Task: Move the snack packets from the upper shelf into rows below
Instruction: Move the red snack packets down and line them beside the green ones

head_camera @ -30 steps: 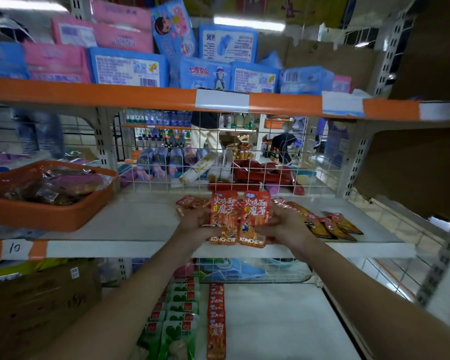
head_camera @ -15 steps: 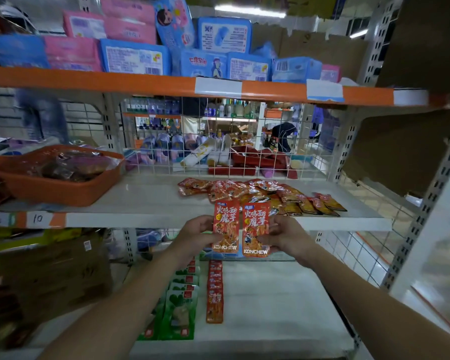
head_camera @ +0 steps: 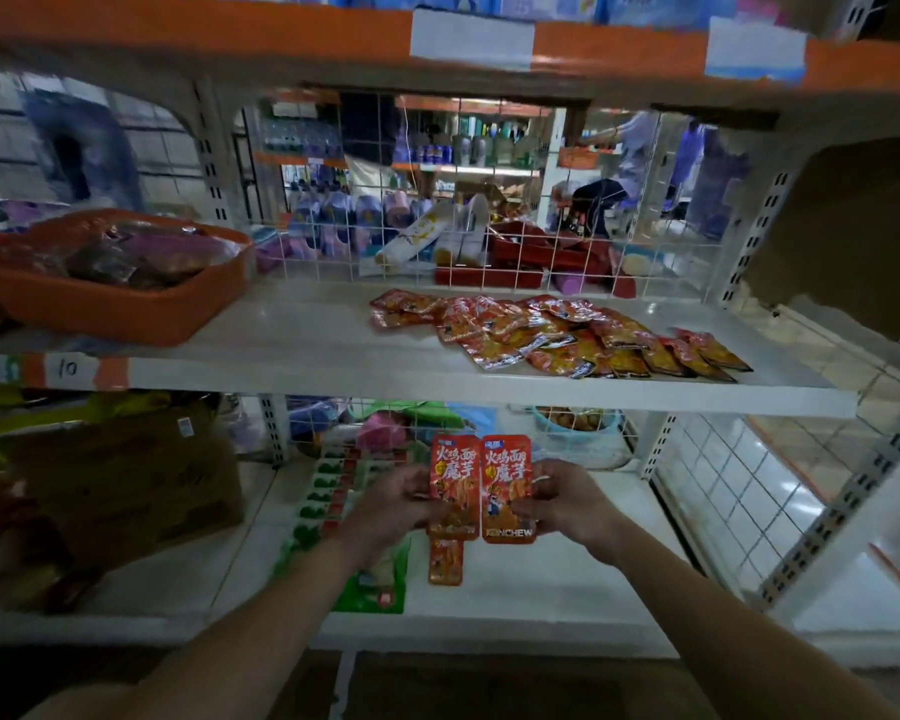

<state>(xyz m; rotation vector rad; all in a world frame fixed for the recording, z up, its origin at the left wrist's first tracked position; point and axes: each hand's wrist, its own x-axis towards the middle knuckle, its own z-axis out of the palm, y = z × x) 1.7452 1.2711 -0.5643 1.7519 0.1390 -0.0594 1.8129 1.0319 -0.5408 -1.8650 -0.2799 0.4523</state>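
My left hand (head_camera: pixel 393 504) grips one orange-red snack packet (head_camera: pixel 454 485) and my right hand (head_camera: pixel 567 504) grips a second packet (head_camera: pixel 507 488). Both packets stand upright side by side over the lower shelf (head_camera: pixel 567 579). A loose pile of the same snack packets (head_camera: pixel 552 332) lies on the upper shelf (head_camera: pixel 292 350), right of centre. On the lower shelf one orange packet (head_camera: pixel 445 561) shows just below the held pair, the rest of its row hidden behind my hands. Rows of green packets (head_camera: pixel 328 498) lie to its left.
An orange basket (head_camera: pixel 115 309) of wrapped goods stands on the upper shelf's left. A cardboard box (head_camera: pixel 126 485) fills the lower shelf's left. White wire mesh (head_camera: pixel 489 252) backs both shelves. Shelf uprights (head_camera: pixel 842 506) stand at right, with tiled floor beyond.
Both hands have come down from the upper shelf with the two packets and now hold them over the lower shelf. The view has tilted downward.
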